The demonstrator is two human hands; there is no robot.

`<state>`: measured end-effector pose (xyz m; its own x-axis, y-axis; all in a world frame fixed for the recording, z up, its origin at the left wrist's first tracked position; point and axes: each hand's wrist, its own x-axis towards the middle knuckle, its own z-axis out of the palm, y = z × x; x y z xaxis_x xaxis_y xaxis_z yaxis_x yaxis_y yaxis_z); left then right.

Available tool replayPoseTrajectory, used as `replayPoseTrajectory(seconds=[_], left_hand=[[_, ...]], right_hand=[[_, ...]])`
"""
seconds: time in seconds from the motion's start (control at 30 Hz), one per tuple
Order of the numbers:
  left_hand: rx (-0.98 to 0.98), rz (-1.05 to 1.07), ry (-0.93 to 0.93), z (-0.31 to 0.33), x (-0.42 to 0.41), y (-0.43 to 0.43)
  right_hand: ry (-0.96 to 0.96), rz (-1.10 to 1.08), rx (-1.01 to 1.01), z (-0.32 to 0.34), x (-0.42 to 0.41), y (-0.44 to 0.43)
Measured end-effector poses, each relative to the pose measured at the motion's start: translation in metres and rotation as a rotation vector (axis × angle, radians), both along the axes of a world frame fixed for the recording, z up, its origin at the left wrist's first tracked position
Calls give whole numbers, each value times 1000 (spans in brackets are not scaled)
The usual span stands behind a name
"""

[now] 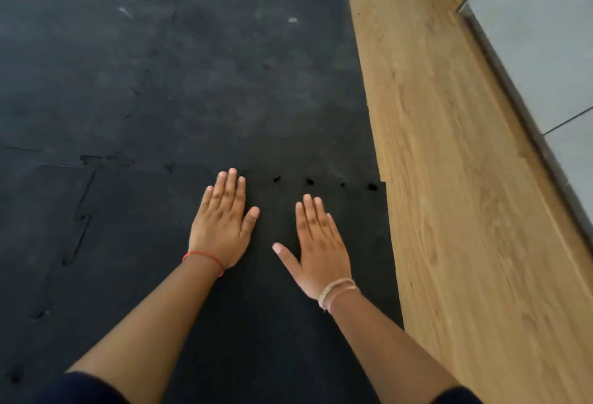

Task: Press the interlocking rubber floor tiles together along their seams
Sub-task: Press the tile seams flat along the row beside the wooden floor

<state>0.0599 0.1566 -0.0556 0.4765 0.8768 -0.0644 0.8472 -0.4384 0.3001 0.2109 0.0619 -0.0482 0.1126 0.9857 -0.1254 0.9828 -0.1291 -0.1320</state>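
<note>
Black interlocking rubber floor tiles cover the floor. Both my hands lie flat, palms down, on the near tile (263, 323). My left hand (221, 224) has its fingertips at the cross seam (324, 182) that joins this tile to the far tile (250, 89). My right hand (317, 246) rests a little short of that seam, thumb spread out. Several small dark gaps show along the seam to the right of my left hand. A jagged lengthwise seam (81, 221) runs down the left side.
A wooden floor strip (465, 211) borders the tiles on the right. Beyond it run a dark threshold rail (526, 115) and grey floor tiles (539, 51). White specks (292, 20) lie on the far rubber tile.
</note>
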Motion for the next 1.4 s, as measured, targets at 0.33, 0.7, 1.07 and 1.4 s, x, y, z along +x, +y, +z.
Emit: replayPoseTrajectory(seconds=[0.33,0.7,1.07,1.4], left_hand=[[20,-49,-3,-7,47,-14],[-27,-48,9,2,48,-13],[-2,-230,-11,-3,50,-11],[16,-286,-18,-3,110,-32]], right_hand=[[-57,-71,-17,-6,24,17],[17,-6,-81,-1,37,25],[-14,-350,9,-8,55,12],[27,-565,99,-9,85,5]])
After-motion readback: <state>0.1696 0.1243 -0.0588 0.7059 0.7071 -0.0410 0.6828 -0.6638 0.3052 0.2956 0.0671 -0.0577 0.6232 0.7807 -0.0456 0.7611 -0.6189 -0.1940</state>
